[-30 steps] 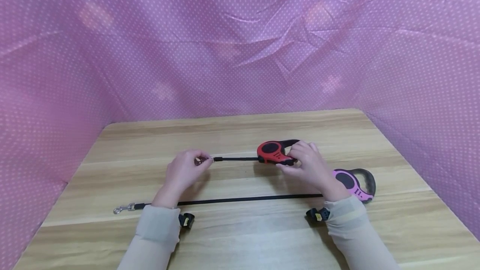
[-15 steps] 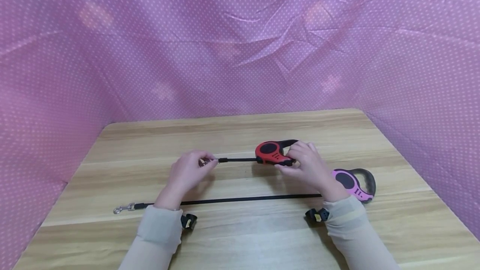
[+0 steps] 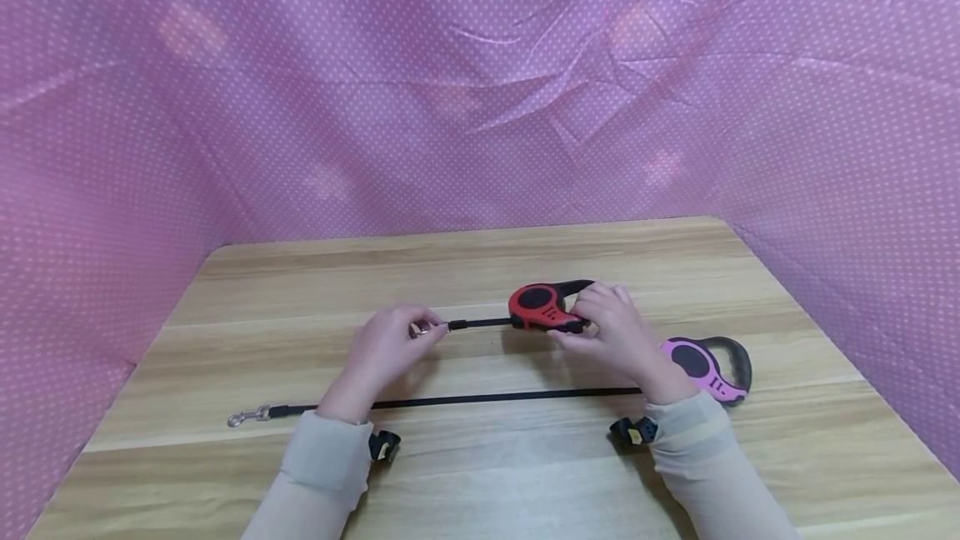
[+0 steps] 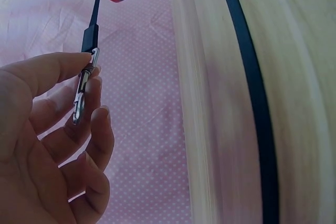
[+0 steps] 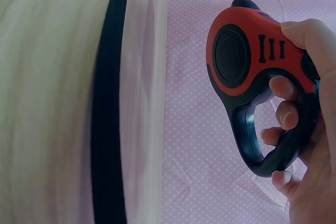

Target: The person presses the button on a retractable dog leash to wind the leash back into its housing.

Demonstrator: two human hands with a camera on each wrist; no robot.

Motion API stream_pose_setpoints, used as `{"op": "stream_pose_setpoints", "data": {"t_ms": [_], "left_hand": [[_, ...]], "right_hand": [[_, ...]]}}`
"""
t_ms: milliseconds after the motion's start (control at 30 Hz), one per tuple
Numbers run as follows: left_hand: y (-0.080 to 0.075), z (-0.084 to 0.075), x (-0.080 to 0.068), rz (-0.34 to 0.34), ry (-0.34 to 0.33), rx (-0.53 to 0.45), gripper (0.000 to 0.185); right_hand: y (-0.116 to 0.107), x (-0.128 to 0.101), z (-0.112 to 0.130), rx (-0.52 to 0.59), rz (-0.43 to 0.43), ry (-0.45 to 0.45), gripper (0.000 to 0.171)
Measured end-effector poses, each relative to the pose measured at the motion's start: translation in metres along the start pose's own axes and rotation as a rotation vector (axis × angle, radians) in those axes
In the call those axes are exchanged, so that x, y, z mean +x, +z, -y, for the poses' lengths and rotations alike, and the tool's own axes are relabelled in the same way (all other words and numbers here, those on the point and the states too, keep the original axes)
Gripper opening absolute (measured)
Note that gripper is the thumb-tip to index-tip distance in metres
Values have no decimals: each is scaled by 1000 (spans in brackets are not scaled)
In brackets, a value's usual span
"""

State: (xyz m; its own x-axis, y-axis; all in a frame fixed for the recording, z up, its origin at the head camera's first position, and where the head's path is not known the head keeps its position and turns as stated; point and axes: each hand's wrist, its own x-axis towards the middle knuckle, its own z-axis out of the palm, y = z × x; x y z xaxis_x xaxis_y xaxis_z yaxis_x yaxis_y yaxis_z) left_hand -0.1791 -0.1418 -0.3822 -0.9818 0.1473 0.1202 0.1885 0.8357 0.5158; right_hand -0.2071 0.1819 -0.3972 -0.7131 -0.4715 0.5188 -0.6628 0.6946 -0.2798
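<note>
Red retractable leash housing point(image 3: 542, 308) held just above the table point(image 3: 480, 473), gripped by the right hand point(image 3: 615, 332): fingers curled through the black handle loop, thumb resting on the red shell near the brake button, as seen in the right wrist view point(image 5: 247, 66). Short stretch of black cord point(image 3: 480, 323) running out of the housing toward 9 o'clock, ending in a silver snap clip point(image 3: 426, 327). Clip pinched between thumb and fingertips of the left hand point(image 3: 386, 348), remaining fingers loosely bent; shown close in the left wrist view point(image 4: 83, 90). Long axis of the cord lying nearly straight along the 9-to-3 line, with the left grip at the 9 o'clock end and the right grip at the 3 o'clock end, the two hands near each other. Closer to the person, a second black cord point(image 3: 465, 398) stretched parallel across the table, its own clip point(image 3: 243, 417) lying free at 9 o'clock, its pink housing point(image 3: 705, 367) resting at 3 o'clock, just beyond the right wrist. Neither hand touching that pink leash.
</note>
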Motion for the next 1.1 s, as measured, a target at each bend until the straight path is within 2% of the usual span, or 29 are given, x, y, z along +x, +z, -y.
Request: {"op": "stream_pose_setpoints", "data": {"t_ms": [633, 1100], "left_hand": [[1, -8, -1, 30, 1, 7, 22], [5, -16, -2, 48, 15, 17, 16]], "right_hand": [[1, 2, 3, 1, -15, -34, 28], [3, 1, 4, -21, -33, -89, 30]]}}
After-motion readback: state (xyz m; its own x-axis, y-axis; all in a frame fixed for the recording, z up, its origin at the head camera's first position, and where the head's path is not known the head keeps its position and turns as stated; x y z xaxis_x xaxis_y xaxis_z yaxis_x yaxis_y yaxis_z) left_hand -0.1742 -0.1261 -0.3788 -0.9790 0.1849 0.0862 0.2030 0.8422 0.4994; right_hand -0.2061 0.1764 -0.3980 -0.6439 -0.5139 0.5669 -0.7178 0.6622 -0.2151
